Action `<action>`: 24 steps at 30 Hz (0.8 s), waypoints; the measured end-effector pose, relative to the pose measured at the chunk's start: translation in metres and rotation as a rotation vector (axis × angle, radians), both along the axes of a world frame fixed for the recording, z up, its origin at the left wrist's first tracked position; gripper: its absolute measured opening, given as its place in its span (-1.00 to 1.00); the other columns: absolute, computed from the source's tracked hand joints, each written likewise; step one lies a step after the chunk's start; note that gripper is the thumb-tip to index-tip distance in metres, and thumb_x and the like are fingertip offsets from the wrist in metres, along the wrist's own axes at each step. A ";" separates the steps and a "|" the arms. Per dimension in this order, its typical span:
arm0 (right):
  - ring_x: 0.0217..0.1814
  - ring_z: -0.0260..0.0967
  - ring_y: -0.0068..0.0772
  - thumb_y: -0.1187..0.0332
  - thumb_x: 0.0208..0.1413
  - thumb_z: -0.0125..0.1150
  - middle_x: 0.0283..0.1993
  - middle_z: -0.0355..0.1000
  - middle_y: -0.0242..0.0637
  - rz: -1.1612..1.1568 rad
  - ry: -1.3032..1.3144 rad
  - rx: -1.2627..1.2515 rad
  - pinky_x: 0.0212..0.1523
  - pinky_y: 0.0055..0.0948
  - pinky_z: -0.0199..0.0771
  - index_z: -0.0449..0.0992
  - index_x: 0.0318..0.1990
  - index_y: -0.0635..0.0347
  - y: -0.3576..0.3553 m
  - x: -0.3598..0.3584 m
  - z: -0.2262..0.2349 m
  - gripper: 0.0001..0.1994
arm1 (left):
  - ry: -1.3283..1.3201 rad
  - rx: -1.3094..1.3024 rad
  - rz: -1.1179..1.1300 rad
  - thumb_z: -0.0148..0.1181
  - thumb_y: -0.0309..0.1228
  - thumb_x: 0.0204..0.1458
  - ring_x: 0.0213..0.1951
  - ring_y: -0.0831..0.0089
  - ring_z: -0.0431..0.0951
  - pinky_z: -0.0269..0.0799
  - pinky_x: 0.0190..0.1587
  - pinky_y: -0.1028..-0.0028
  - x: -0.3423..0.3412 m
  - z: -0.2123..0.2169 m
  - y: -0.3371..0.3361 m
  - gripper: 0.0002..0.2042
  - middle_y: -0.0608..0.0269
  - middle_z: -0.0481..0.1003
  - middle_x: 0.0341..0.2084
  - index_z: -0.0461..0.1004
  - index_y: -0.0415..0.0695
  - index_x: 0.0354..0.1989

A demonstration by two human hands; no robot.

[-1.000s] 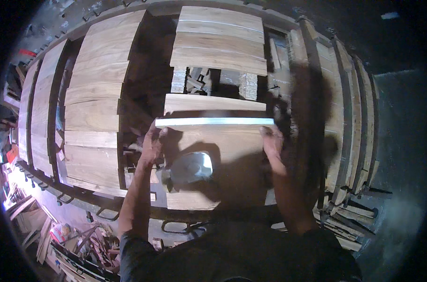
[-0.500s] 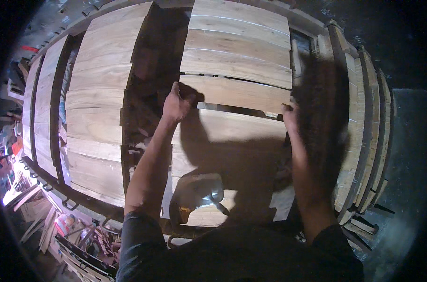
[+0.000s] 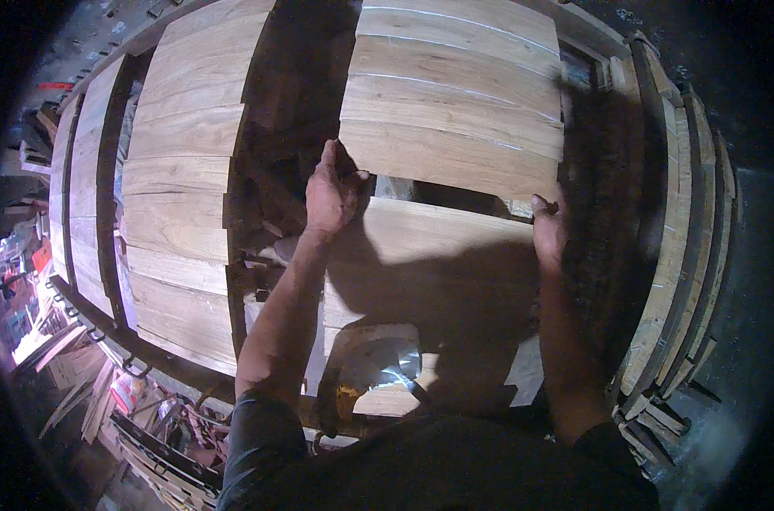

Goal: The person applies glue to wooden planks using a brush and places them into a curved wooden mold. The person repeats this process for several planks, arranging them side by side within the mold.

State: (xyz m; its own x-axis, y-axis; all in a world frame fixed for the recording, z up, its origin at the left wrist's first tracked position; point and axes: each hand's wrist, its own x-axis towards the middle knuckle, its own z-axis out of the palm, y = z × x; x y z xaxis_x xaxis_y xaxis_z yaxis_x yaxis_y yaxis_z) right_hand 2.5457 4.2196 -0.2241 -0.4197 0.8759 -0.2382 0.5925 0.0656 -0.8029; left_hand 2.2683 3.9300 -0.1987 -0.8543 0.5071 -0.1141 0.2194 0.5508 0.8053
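My left hand (image 3: 331, 192) grips the left end of a wooden board (image 3: 451, 157), and my right hand (image 3: 547, 228) holds its right end. The board lies flat as the nearest one in a row of several boards (image 3: 459, 68) laid side by side. A dark gap separates it from a wider plank (image 3: 438, 255) beneath my arms. A shiny metal tool head (image 3: 387, 362) rests on that plank close to my body.
A second row of wooden boards (image 3: 178, 196) lies to the left on a dark metal frame (image 3: 97, 307). Stacked planks on edge (image 3: 685, 255) stand along the right. Wood scraps and clutter (image 3: 71, 383) lie on the floor at lower left.
Both hands moved away from my body with the board, carrying it from above the near plank up against the far row of boards.
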 end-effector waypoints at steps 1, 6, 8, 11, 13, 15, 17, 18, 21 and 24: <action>0.20 0.40 -0.05 0.38 0.05 0.37 0.21 0.43 -0.05 0.024 -0.023 0.152 0.21 -0.22 0.37 0.34 0.29 0.15 -0.001 0.002 -0.002 -0.39 | 0.017 0.049 0.011 0.30 -0.48 0.02 0.05 0.10 0.57 0.44 0.11 0.30 0.003 -0.001 0.000 -0.32 -0.04 0.58 -0.05 0.15 -0.33 0.34; 0.22 0.39 -0.05 0.36 0.07 0.36 0.26 0.39 -0.03 -0.018 0.005 0.277 0.22 -0.19 0.37 0.31 0.33 0.12 -0.008 0.005 -0.016 -0.37 | 0.034 0.154 0.022 0.18 -0.53 0.08 -0.03 0.19 0.60 0.46 0.03 0.33 0.012 0.005 0.009 -0.56 0.02 0.59 -0.07 0.31 -0.14 0.16; 0.25 0.38 -0.07 0.37 0.11 0.33 0.31 0.35 -0.01 -0.073 -0.067 0.307 0.25 -0.18 0.36 0.25 0.38 0.11 -0.009 0.002 -0.020 -0.35 | -0.016 0.112 0.028 0.18 -0.53 0.10 -0.06 0.18 0.62 0.47 0.01 0.30 0.013 0.012 0.011 -0.63 0.02 0.59 -0.08 0.33 -0.12 0.10; 0.30 0.34 -0.10 0.40 0.13 0.30 0.35 0.31 -0.02 -0.086 -0.048 0.279 0.31 -0.21 0.29 0.24 0.39 0.14 -0.012 -0.001 -0.015 -0.35 | 0.030 0.077 0.052 0.19 -0.54 0.09 -0.06 0.10 0.61 0.47 0.00 0.29 0.013 0.018 0.012 -0.60 0.01 0.58 -0.07 0.32 -0.14 0.12; 0.32 0.31 -0.11 0.42 0.13 0.30 0.37 0.29 -0.03 -0.051 -0.112 0.299 0.34 -0.23 0.25 0.24 0.40 0.16 -0.015 -0.002 -0.007 -0.35 | -0.003 0.149 0.039 0.20 -0.59 0.06 -0.06 0.11 0.60 0.45 0.01 0.32 0.012 0.014 0.011 -0.56 -0.01 0.57 -0.07 0.31 -0.18 0.14; 0.33 0.30 -0.11 0.43 0.13 0.29 0.39 0.27 -0.03 -0.010 -0.120 0.353 0.36 -0.25 0.23 0.22 0.41 0.18 -0.018 -0.005 -0.001 -0.33 | 0.101 0.118 0.032 0.22 -0.59 0.05 -0.05 0.14 0.60 0.44 0.02 0.33 0.013 0.007 0.007 -0.56 -0.03 0.57 -0.09 0.31 -0.19 0.13; 0.32 0.31 -0.12 0.38 0.13 0.31 0.31 0.35 -0.01 -0.046 -0.064 0.303 0.33 -0.25 0.24 0.32 0.31 0.29 -0.020 -0.008 0.002 -0.41 | -0.056 0.138 0.017 0.24 -0.53 0.09 0.00 0.18 0.59 0.41 0.06 0.33 0.011 -0.002 0.003 -0.57 0.04 0.56 -0.04 0.30 -0.22 0.14; 0.31 0.31 -0.13 0.36 0.13 0.32 0.28 0.38 0.01 -0.043 0.025 0.320 0.32 -0.26 0.25 0.36 0.27 0.35 -0.020 -0.009 0.002 -0.45 | -0.009 0.135 0.049 0.24 -0.52 0.11 -0.02 0.21 0.59 0.42 0.05 0.34 0.011 -0.006 0.006 -0.56 0.05 0.57 -0.04 0.28 -0.26 0.15; 0.25 0.36 -0.15 0.33 0.16 0.29 0.21 0.43 -0.04 -0.037 -0.067 0.267 0.28 -0.28 0.29 0.40 0.24 0.29 -0.009 -0.006 -0.003 -0.50 | 0.033 0.361 0.064 0.25 -0.49 0.14 -0.08 0.31 0.59 0.43 0.03 0.38 0.010 -0.011 0.006 -0.53 0.10 0.59 -0.09 0.25 -0.35 0.18; 0.12 0.44 -0.22 0.30 0.20 0.26 0.04 0.54 -0.13 -0.068 -0.088 0.233 0.20 -0.31 0.35 0.49 0.15 0.24 0.008 0.012 -0.012 -0.61 | -0.520 0.329 0.051 0.22 -0.48 0.16 -0.18 0.44 0.55 0.45 -0.02 0.42 0.003 -0.009 -0.019 -0.61 0.20 0.58 -0.18 0.33 -0.34 0.13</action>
